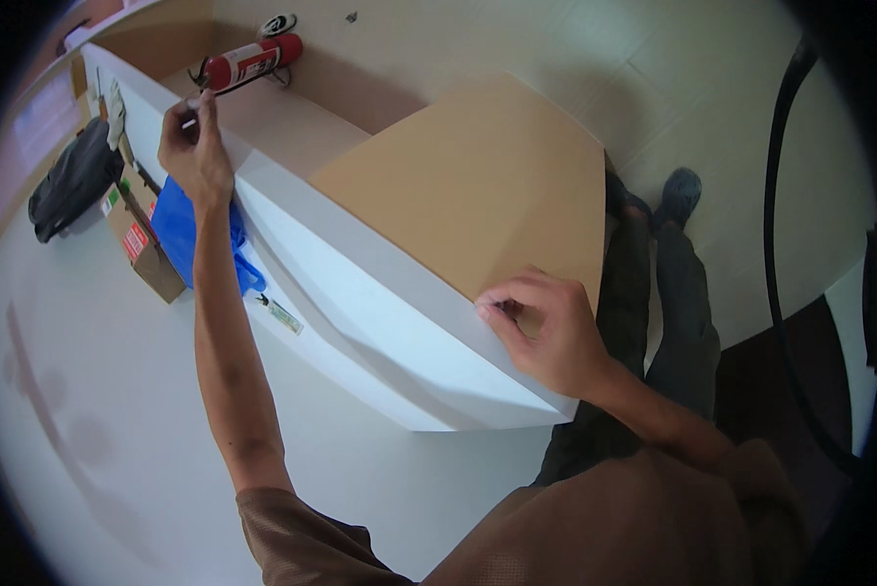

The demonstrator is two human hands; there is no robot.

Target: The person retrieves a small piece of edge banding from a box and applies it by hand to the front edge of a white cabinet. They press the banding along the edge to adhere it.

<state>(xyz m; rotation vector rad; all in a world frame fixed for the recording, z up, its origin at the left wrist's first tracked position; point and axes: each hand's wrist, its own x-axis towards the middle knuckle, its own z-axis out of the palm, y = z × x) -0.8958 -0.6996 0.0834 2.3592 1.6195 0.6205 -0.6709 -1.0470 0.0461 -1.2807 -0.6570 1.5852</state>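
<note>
My left hand (pixel 198 156) is raised at the far left end of a long white panel (pixel 360 239). Its thumb and fingers are pinched, with a small pale bit showing between them that I cannot make out. My right hand (pixel 551 327) rests at the panel's near end, fingertips pinched against its top edge. What that pinch holds, if anything, is too small to tell. A tan board (pixel 487 176) adjoins the panel's edge, just beyond my right hand.
A red fire extinguisher (pixel 253 61) lies beyond my left hand. Left of the panel are a blue plastic bag (pixel 180 225), a cardboard box (pixel 146 244) and a black bag (pixel 77 176). A black cable (pixel 772 195) hangs at the right. My legs (pixel 683 293) stand beside the board.
</note>
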